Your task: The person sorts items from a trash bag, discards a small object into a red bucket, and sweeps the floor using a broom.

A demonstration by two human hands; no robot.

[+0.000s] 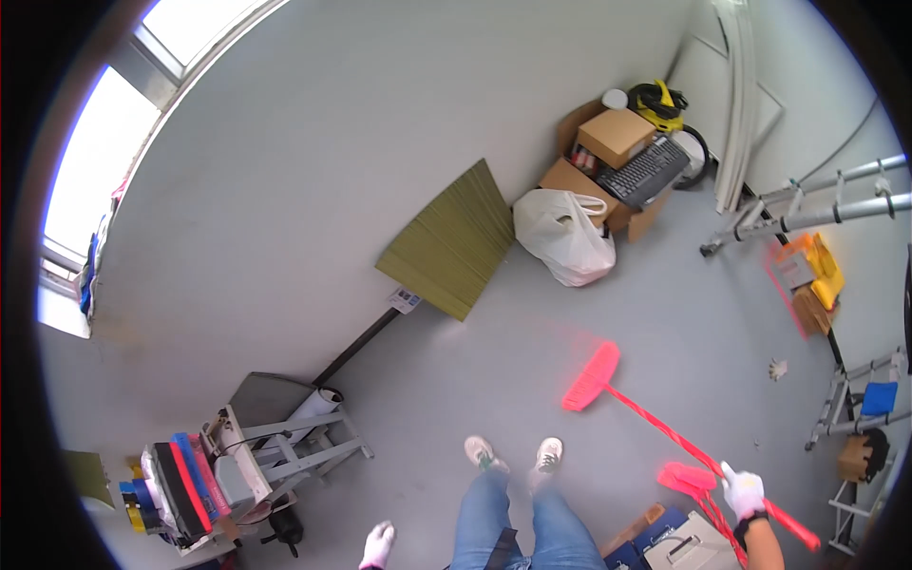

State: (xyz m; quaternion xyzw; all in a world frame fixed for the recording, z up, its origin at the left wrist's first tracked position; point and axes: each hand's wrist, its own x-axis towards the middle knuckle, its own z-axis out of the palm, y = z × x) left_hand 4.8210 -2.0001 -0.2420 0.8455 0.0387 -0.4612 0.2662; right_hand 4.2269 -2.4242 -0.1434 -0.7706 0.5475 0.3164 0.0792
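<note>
My right hand [744, 491], in a white glove, is closed around the handle of a pink-red broom [665, 432]. The broom's head [592, 376] is on the grey floor, ahead and to the right of my feet. Beside that hand is a second pink-red broom-like tool [688, 478] with a striped handle; part of it is hidden behind my hand and wrist. Low in the view, left of my legs, hangs my gloved left hand [377, 546]. Its fingers are loosely bent, and nothing shows in them.
Against the wall stand a green folded panel [451, 237], a white plastic bag [566, 237] and a cardboard box [617, 138] with a keyboard [644, 171]. A ladder [807, 211] leans at right. A loaded step stool [294, 456] is at left. A toolbox [691, 548] sits near my right leg.
</note>
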